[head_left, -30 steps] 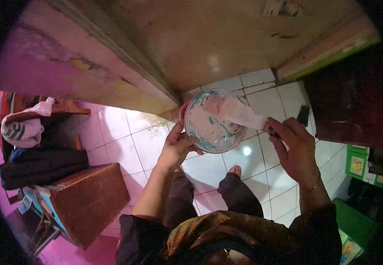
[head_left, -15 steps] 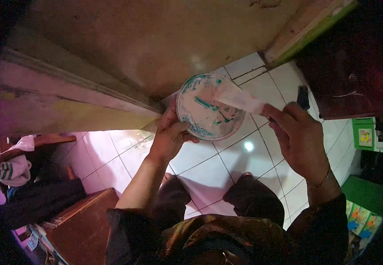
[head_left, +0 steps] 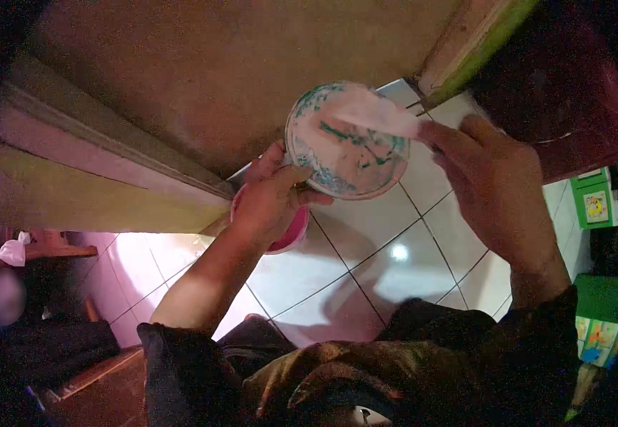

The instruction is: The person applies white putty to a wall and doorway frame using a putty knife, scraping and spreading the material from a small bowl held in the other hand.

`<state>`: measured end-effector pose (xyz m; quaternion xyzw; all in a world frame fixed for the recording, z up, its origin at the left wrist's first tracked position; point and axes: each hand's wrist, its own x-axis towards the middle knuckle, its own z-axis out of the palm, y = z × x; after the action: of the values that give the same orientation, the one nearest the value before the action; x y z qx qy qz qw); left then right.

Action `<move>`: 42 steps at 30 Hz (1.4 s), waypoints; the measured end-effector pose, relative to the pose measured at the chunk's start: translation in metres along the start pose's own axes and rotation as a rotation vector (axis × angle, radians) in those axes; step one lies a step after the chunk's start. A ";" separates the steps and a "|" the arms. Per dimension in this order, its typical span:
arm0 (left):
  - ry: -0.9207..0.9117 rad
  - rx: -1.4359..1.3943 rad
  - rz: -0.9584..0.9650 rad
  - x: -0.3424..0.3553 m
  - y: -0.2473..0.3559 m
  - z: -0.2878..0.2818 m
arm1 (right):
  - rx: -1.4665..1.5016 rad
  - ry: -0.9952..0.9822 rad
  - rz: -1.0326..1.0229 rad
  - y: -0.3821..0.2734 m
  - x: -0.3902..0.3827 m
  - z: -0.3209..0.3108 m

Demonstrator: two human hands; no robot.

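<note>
My left hand (head_left: 270, 192) grips the lower left edge of a round lid-like disc (head_left: 355, 174), thumb on top and fingers at the rim. Pale pinkish paste covers the disc, with green marks showing through in streaks. A flat pale scraper (head_left: 384, 117), blurred by motion, reaches from my right hand (head_left: 490, 174) over the disc's upper right part. The right fingers are closed round its near end. Whether its blade touches the paste I cannot tell. Below my left forearm, partly hidden, a pink bucket (head_left: 296, 231) stands on the floor.
A brown panel (head_left: 166, 78) rises ahead, with a wooden frame (head_left: 110, 132) at its left. White floor tiles (head_left: 316, 274) lie beneath me. To the right are a dark red surface (head_left: 558, 107) and a green cabinet (head_left: 594, 203). Dark cloth (head_left: 60, 349) lies at the lower left.
The disc and both hands have shifted upward in the picture, and the scraper has moved with them. The pink bucket has come into sight under my left arm. My view has shifted.
</note>
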<state>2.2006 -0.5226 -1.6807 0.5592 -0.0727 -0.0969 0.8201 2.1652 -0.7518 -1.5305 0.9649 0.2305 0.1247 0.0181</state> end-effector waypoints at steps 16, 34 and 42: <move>0.000 -0.104 -0.080 -0.111 0.065 0.050 | -0.003 0.044 -0.084 -0.034 -0.092 -0.054; -0.156 -0.272 -0.178 -0.361 0.221 -0.031 | 0.626 0.778 -0.429 -0.260 -0.073 -0.266; -0.293 -0.273 -0.254 -0.377 0.232 -0.060 | 0.335 1.073 -0.652 -0.311 -0.008 -0.305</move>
<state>1.8658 -0.2953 -1.4900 0.4278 -0.1063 -0.2881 0.8501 1.9452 -0.4841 -1.2653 0.6388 0.5050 0.5398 -0.2135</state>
